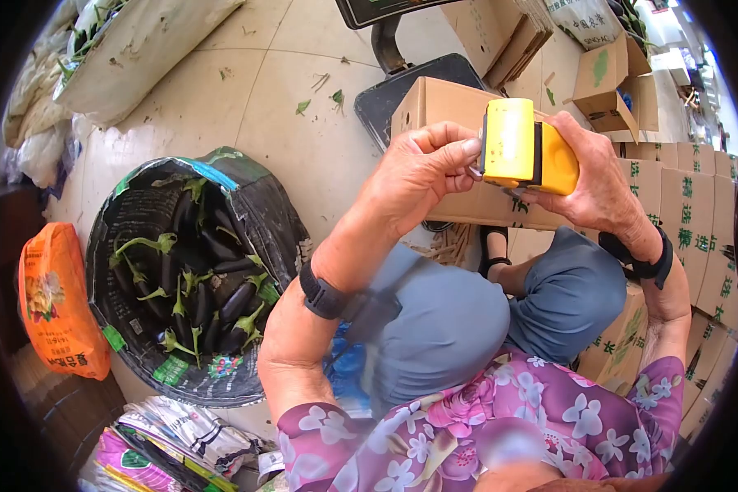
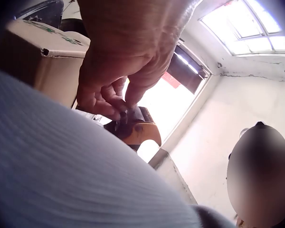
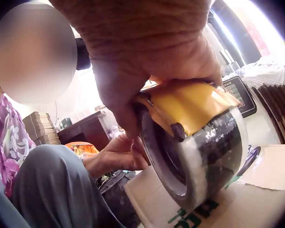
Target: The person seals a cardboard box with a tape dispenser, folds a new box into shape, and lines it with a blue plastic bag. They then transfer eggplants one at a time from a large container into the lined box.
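A yellow tape dispenser [image 1: 510, 143] is held up over a cardboard carton [image 1: 435, 107] in front of the knees. My right hand [image 1: 594, 176] grips its body from the right, thumb on one side and fingers on the other. In the right wrist view a wide tape roll [image 3: 221, 152] sits under the yellow housing, tilted above the carton. With thumb and fingers curled together, my left hand [image 1: 418, 176] pinches at the dispenser's front edge; the left wrist view shows these fingertips [image 2: 115, 114] right at that edge. The pinched tape end is largely hidden.
A black bag [image 1: 283, 213] of eggplants [image 1: 238, 302] stands at left beside an orange bag [image 1: 61, 299]. Beyond the carton is a platform scale [image 1: 459, 72]. Stacked flat cartons [image 1: 685, 213] line the right, with an open box [image 1: 594, 82] behind them.
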Demonstrator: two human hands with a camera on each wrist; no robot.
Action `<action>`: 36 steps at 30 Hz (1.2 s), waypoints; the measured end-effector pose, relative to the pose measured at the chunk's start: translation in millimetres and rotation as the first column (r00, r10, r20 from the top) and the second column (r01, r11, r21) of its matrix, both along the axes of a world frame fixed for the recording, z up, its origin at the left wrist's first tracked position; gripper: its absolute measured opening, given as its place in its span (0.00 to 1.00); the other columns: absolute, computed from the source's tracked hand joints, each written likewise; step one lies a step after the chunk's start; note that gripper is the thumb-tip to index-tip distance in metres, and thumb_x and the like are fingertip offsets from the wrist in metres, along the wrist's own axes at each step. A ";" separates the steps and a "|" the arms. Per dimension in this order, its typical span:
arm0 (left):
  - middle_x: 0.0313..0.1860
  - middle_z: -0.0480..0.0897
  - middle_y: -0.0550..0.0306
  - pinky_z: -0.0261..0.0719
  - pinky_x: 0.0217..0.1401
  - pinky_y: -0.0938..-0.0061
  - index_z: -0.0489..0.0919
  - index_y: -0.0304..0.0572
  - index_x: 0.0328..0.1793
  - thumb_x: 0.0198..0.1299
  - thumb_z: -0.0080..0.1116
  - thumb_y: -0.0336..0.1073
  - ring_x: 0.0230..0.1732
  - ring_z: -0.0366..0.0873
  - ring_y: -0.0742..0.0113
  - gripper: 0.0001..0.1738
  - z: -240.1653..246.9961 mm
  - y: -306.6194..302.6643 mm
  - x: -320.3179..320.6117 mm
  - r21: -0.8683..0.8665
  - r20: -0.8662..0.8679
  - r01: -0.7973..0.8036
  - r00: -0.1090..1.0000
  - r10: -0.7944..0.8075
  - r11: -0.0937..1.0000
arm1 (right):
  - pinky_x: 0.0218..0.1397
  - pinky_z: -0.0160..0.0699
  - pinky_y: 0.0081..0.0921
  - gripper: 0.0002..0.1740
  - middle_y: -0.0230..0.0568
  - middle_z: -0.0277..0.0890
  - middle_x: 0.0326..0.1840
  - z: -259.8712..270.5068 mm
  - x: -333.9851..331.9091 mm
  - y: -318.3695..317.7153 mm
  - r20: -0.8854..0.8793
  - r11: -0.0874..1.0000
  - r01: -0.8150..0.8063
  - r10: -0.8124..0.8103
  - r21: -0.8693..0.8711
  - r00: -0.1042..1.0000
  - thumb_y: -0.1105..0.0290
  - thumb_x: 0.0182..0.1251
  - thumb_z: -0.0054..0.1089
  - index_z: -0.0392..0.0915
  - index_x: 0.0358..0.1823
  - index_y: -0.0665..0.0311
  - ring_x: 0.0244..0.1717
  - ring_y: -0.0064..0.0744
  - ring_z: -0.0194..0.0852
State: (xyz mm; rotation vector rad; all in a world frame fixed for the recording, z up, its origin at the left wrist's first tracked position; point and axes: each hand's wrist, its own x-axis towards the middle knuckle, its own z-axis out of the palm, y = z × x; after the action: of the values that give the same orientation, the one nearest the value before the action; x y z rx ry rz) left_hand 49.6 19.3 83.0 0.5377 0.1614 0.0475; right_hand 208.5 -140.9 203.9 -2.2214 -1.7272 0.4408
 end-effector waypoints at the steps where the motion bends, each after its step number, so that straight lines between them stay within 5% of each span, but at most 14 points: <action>1: 0.42 0.83 0.62 0.77 0.45 0.78 0.80 0.39 0.52 0.68 0.60 0.38 0.43 0.79 0.78 0.12 -0.9 -0.6 -0.2 0.019 -0.002 0.002 1.000 -0.002 1.000 | 0.43 0.77 0.42 0.37 0.55 0.77 0.37 -0.4 -0.5 0.2 0.000 1.000 -0.001 0.001 -0.002 1.000 0.60 0.43 0.80 0.69 0.52 0.66 0.41 0.59 0.78; 10: 0.43 0.84 0.61 0.75 0.44 0.82 0.81 0.38 0.52 0.67 0.60 0.36 0.43 0.79 0.78 0.12 6.2 -3.3 -0.5 0.121 -0.150 -0.070 0.985 0.087 0.990 | 0.43 0.78 0.42 0.36 0.56 0.77 0.37 2.0 -4.9 4.1 0.035 1.000 -0.016 0.017 -0.025 0.999 0.59 0.44 0.80 0.69 0.51 0.67 0.41 0.60 0.78; 14: 0.44 0.84 0.59 0.75 0.44 0.82 0.81 0.36 0.53 0.68 0.59 0.36 0.43 0.79 0.78 0.13 1.1 -2.5 -1.2 0.160 -0.128 0.033 0.992 -0.013 0.987 | 0.44 0.78 0.41 0.37 0.57 0.77 0.38 -0.3 -5.7 2.8 0.078 0.999 -0.053 0.053 0.008 0.996 0.60 0.44 0.80 0.69 0.52 0.68 0.41 0.60 0.78; 16: 0.31 0.80 0.65 0.72 0.35 0.85 0.81 0.36 0.42 0.67 0.59 0.34 0.30 0.73 0.82 0.08 3.6 -6.4 -1.3 0.195 -0.068 -0.103 0.991 0.119 0.975 | 0.44 0.78 0.41 0.37 0.57 0.76 0.38 0.5 -7.1 3.1 0.083 0.998 -0.056 0.055 0.009 0.995 0.60 0.44 0.80 0.69 0.52 0.68 0.41 0.60 0.78; 22: 0.28 0.78 0.65 0.73 0.35 0.82 0.80 0.38 0.39 0.67 0.58 0.36 0.29 0.74 0.79 0.09 10.1 7.7 -13.5 0.512 -0.035 -0.266 0.944 0.329 0.817 | 0.44 0.78 0.41 0.36 0.56 0.76 0.38 16.6 -10.0 3.1 0.103 0.999 -0.039 0.039 -0.002 0.994 0.62 0.44 0.79 0.69 0.52 0.68 0.41 0.59 0.78; 27: 0.31 0.76 0.66 0.68 0.32 0.80 0.78 0.39 0.42 0.70 0.54 0.31 0.28 0.68 0.79 0.05 -34.2 91.1 -86.3 0.318 -0.167 -0.525 0.789 0.592 0.789 | 0.44 0.76 0.40 0.37 0.52 0.75 0.38 24.9 10.4 -23.0 0.225 0.995 0.044 -0.022 -0.091 0.974 0.61 0.43 0.79 0.69 0.53 0.66 0.40 0.56 0.77; 28: 0.29 0.75 0.67 0.67 0.32 0.81 0.78 0.41 0.42 0.71 0.54 0.32 0.28 0.68 0.80 0.05 -55.8 104.7 -101.9 0.331 -0.206 -0.477 0.806 0.555 0.815 | 0.43 0.76 0.41 0.36 0.52 0.75 0.38 25.4 11.5 -24.1 0.241 0.989 0.056 -0.022 -0.136 0.970 0.60 0.43 0.79 0.68 0.52 0.66 0.40 0.57 0.77; 36: 0.28 0.74 0.69 0.67 0.31 0.81 0.78 0.44 0.38 0.70 0.59 0.36 0.27 0.67 0.80 0.07 -88.2 93.1 -89.7 0.367 -0.212 -0.576 0.713 0.669 0.730 | 0.38 0.76 0.43 0.30 0.56 0.75 0.32 20.7 15.2 -9.9 0.267 0.988 0.038 0.003 -0.150 0.964 0.64 0.46 0.76 0.67 0.46 0.67 0.36 0.60 0.77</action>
State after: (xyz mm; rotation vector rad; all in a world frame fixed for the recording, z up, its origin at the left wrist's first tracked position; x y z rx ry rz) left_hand -40.1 112.4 -5.2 0.7506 0.6828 0.6700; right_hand 223.7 -150.7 224.6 -2.5018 -1.8585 0.2897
